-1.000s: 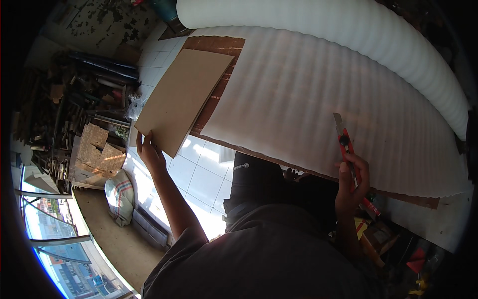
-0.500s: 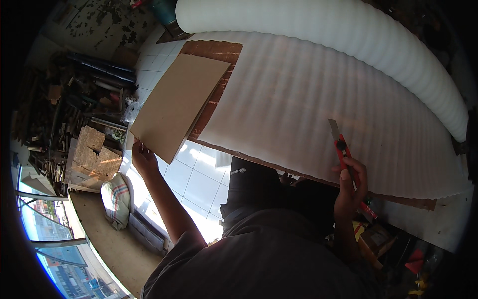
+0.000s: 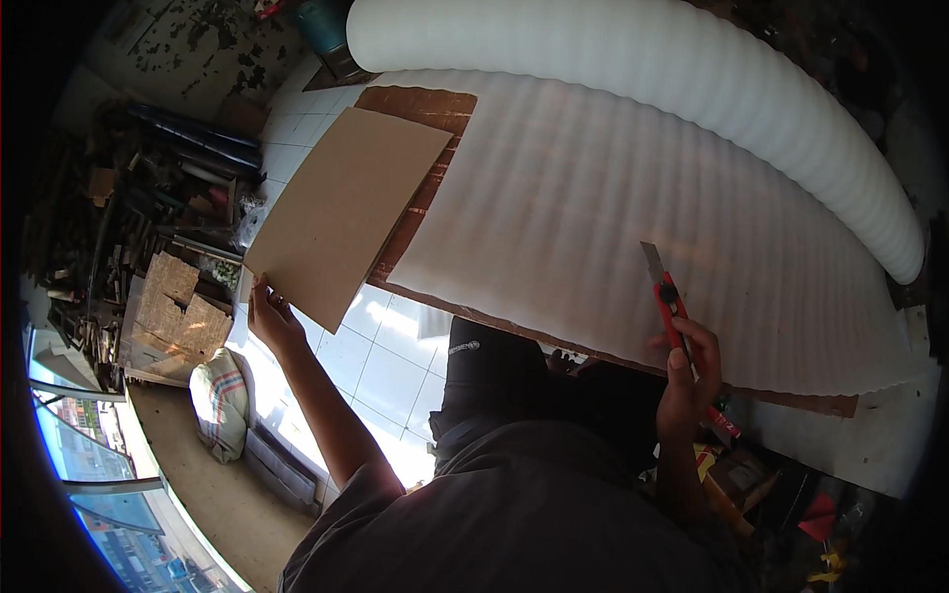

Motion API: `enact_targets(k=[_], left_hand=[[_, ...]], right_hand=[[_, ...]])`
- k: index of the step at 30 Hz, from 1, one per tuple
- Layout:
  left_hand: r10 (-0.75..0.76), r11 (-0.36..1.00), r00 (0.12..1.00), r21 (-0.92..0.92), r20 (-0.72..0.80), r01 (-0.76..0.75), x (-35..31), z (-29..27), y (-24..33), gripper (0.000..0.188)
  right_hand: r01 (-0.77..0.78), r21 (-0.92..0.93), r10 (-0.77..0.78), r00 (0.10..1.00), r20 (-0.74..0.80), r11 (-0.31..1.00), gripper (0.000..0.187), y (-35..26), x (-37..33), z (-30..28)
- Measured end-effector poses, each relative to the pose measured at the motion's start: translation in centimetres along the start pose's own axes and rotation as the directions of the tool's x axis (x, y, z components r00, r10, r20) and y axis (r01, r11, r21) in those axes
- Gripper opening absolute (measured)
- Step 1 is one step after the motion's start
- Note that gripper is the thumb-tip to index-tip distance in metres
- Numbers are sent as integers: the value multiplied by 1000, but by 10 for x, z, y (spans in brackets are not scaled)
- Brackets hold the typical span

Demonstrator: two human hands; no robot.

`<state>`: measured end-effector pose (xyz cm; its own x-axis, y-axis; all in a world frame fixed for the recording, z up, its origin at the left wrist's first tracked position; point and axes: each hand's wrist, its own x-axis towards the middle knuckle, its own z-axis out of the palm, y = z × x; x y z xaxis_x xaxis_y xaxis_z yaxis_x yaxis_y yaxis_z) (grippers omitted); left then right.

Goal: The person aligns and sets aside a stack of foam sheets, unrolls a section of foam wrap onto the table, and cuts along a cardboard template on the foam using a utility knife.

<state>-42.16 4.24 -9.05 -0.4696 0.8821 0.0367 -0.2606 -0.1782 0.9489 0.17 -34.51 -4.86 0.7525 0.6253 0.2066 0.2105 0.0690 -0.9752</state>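
My left hand [image 3: 274,314] pinches the near left corner of a flat brown cardboard sheet [image 3: 346,212]. The sheet lies over the left end of a reddish-brown board [image 3: 420,109] and sticks out past its edge. In my right hand [image 3: 689,381] is a red utility knife [image 3: 670,311], its blade out and tilted up toward the far side. Beneath the knife a translucent white foam sheet [image 3: 563,198] covers most of the board. The foam runs back to a thick white roll [image 3: 633,54] along the far edge.
White floor tiles [image 3: 381,381] show between the board and my left arm. Scrap wood [image 3: 99,277] is piled at the left, beside broken brown boards [image 3: 173,316] and a striped white sack [image 3: 219,400]. An open cardboard box [image 3: 739,479] stands low at the right.
The view has shifted slightly. The red utility knife has moved a little to the left and tipped further that way. My left hand still grips the cardboard corner.
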Motion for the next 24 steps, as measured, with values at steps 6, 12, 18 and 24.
enact_targets(k=[6,12,18,24], left_hand=[[-143,957,957,-210,253,199,24,-10,-1,22],[-105,990,969,-73,223,124,4,1,18,37],[-150,987,965,89,215,133,-15,11,29,45],[-182,982,931,114,315,153,-20,16,27,32]], right_hand=[[-19,-1,19,1000,-11,1000,36,0,0,0],[-9,-18,8,1000,-29,1000,34,0,-1,2],[15,-14,-16,999,-30,1000,32,0,1,6],[10,-22,-10,1000,-20,1000,31,-3,1,6]])
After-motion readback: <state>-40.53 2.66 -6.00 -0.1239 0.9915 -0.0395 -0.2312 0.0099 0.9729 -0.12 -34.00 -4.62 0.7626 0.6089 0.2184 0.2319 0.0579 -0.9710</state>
